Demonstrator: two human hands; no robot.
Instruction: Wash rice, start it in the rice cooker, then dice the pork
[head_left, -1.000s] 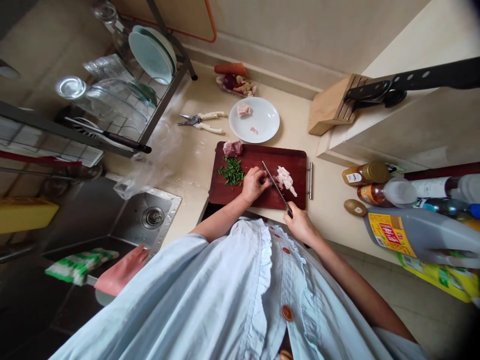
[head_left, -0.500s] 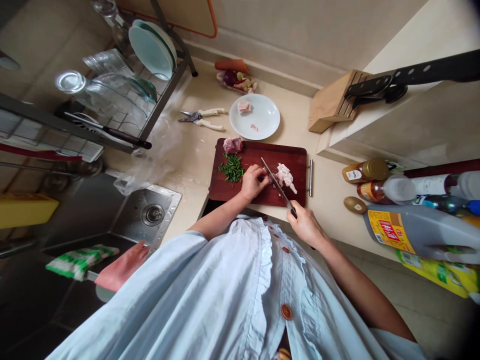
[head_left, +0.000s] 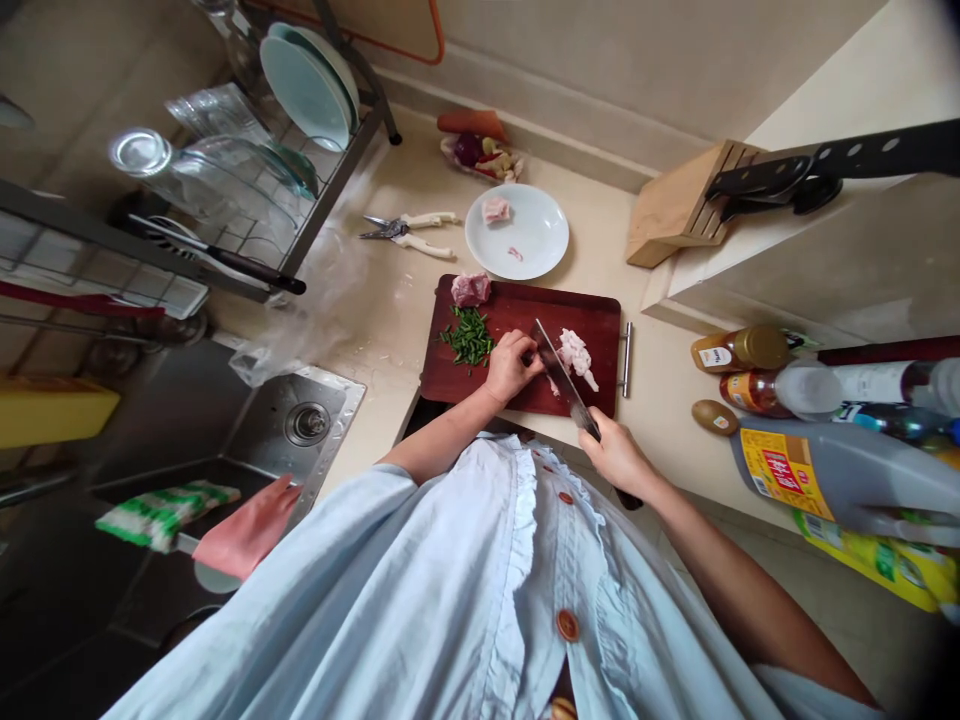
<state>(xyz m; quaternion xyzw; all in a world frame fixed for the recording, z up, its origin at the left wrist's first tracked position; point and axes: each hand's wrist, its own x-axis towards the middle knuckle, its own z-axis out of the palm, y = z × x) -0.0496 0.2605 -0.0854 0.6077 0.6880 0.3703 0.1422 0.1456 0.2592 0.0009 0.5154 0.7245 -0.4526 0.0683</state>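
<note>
Right hand [head_left: 616, 453] sits at the near edge of the cutting board [head_left: 592, 313], right of middle, fingers wrapped round the knife [head_left: 565, 377] by its handle. Blade slants from that near edge toward the board's middle; stiff, likely some weight to it, so handle is the only good hold, well back from the edge. Left hand [head_left: 511, 368] is on the board, middle, fingers curled and drawn together just beside the blade; whether they pin anything cannot be told, the fingers cover it. Small meat scraps [head_left: 553, 387] lie near the blade, toward the near edge: light, soft, probably slick.

Chopped pale meat [head_left: 577, 358] is heaped toward the right edge; likely greasy, clingy, easier scooped from underneath than pinched. Chopped greens [head_left: 469, 337] sit near the left edge; light, loose, easily scattered, best gathered from the sides. Meat lump [head_left: 471, 289] rests at the far left corner; looks soft and slippery, heaviest of the meat here, best held flat from above with fingertips tucked. Beyond the far edge, plate [head_left: 544, 240] carries one pale chunk [head_left: 496, 210], probably squashy; take by its sides.
</note>
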